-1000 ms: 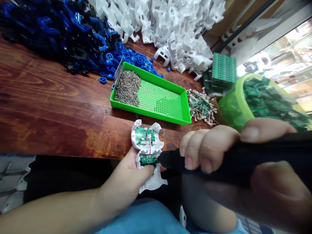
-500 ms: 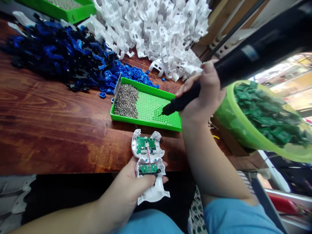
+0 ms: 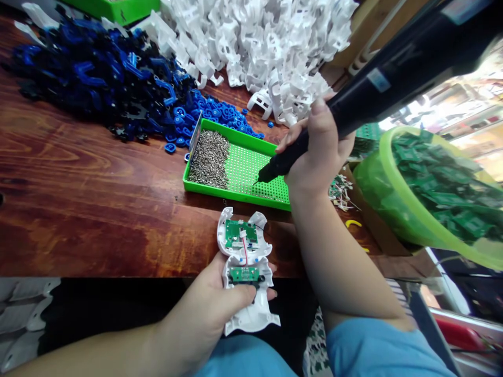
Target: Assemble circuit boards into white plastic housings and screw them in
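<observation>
My left hand (image 3: 223, 301) grips an opened white plastic housing (image 3: 251, 314) at the table's front edge, thumb across its lower half. Green circuit boards (image 3: 238, 233) sit in both halves, and a red and white wire (image 3: 245, 250) links them. My right hand (image 3: 314, 152) is wrapped around a black electric screwdriver (image 3: 353, 99), which slants down to the left. Its thin bit points into a green perforated tray (image 3: 236, 198); whether the tip touches the tray floor I cannot tell. Small metal screws (image 3: 208, 159) are heaped at the tray's left end.
Behind the tray lie piles of blue and black plastic parts (image 3: 98, 78) and white shells (image 3: 251, 42). On the right a yellow-green tub (image 3: 369, 183) holds green circuit boards. Loose wires (image 3: 341, 191) and a yellow piece (image 3: 352, 223) lie beside my right forearm.
The screwdriver and my right hand have shifted slightly left and down over the tray. The view has moved a little, so the tray and housing appear slightly farther right. Both grips are unchanged.
</observation>
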